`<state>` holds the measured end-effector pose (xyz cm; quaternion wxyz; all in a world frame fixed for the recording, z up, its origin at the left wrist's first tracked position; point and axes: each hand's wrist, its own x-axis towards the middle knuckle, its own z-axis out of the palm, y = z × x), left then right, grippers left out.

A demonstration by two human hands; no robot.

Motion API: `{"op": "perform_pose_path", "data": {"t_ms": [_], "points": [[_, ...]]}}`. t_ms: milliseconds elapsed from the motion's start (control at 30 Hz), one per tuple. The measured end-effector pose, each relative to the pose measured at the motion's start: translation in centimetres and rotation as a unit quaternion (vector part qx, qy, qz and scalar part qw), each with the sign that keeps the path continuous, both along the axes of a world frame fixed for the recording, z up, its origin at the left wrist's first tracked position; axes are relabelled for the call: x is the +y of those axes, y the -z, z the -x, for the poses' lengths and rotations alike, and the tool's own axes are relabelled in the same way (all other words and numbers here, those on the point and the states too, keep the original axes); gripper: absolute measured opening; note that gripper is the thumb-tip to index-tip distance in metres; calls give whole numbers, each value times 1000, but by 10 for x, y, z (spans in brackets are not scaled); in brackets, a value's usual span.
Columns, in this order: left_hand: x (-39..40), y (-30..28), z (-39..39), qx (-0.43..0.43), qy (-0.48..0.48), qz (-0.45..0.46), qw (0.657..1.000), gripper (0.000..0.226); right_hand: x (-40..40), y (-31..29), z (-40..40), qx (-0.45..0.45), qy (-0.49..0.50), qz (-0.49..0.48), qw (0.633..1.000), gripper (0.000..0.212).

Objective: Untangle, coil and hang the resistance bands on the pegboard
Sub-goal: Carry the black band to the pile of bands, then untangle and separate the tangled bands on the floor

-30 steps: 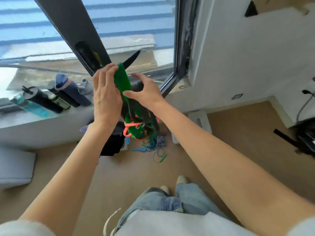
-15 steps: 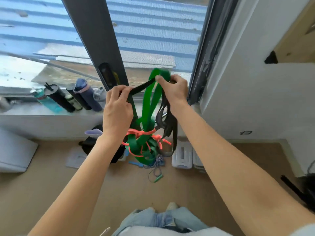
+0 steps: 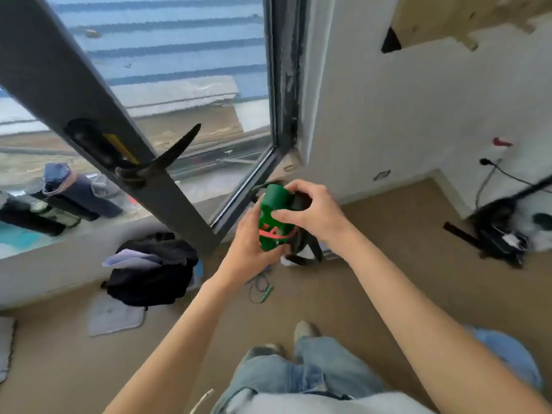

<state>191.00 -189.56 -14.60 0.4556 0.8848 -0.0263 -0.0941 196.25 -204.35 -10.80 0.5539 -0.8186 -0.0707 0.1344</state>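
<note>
Gripping the green band (image 3: 273,201) mid-frame, both hands close on the tangle: left hand (image 3: 251,249) beneath, right hand (image 3: 313,210) pinching above, orange band (image 3: 276,234) and black band (image 3: 310,249) wound through.

We see a bright green band (image 3: 273,201) with a thin coral-orange band (image 3: 276,235) crossing it and a black band (image 3: 313,249) beside it. Our jeans (image 3: 298,375) are faded light blue, our shirt (image 3: 313,404) pale grey. The floor (image 3: 373,264) is plain tan, the wall (image 3: 388,115) white. A black bag (image 3: 149,279) lies by a light grey mat (image 3: 115,318). The window frame (image 3: 89,109) is dark grey; beyond it runs a blue striped roof (image 3: 164,34). A dark navy bottle (image 3: 77,192) stands on the sill.
</note>
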Motion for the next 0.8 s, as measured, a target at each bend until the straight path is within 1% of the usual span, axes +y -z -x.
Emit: {"op": "perform_pose_path", "data": {"t_ms": [33,67,100,167,200,267,300,333,367,400,433,467,500,600,733,800], "points": [[-12,2,-6,13,23,59,998,65,-14,-1,8,-4,24,-12,1000,27],[-24,4,-12,17,41,93,995,53,-28,-1,16,-3,63,-30,998,27],[-36,8,-20,13,61,97,993,45,-43,1,24,2,109,-52,993,27],[-66,17,-32,22,114,60,991,28,-74,11,43,21,186,-74,980,32],[-82,23,-36,41,133,46,989,20,-92,18,53,36,213,-70,974,39],[-114,38,-42,106,132,29,985,18,-129,35,70,72,257,-54,962,54],[-130,44,-43,144,119,29,982,18,-148,44,78,91,274,-26,957,57],[-147,49,-43,178,102,39,978,16,-167,55,83,102,287,30,952,56],[-165,53,-44,206,87,52,973,13,-186,66,88,107,295,105,944,55],[-184,57,-46,227,77,60,969,10,-204,78,91,109,295,178,932,53],[-205,62,-50,237,78,58,967,7,-222,88,93,114,292,229,922,52],[-226,67,-53,242,92,50,965,4,-241,97,93,125,295,253,913,49],[-248,73,-56,244,115,36,962,4,-259,106,92,138,306,251,908,46],[-314,91,-69,236,174,-15,956,12,-317,130,80,165,361,164,903,38],[-388,118,-95,245,150,-45,957,21,-383,162,50,212,365,98,901,40],[-417,129,-106,255,145,-76,953,25,-407,170,35,249,358,59,898,44]]}}
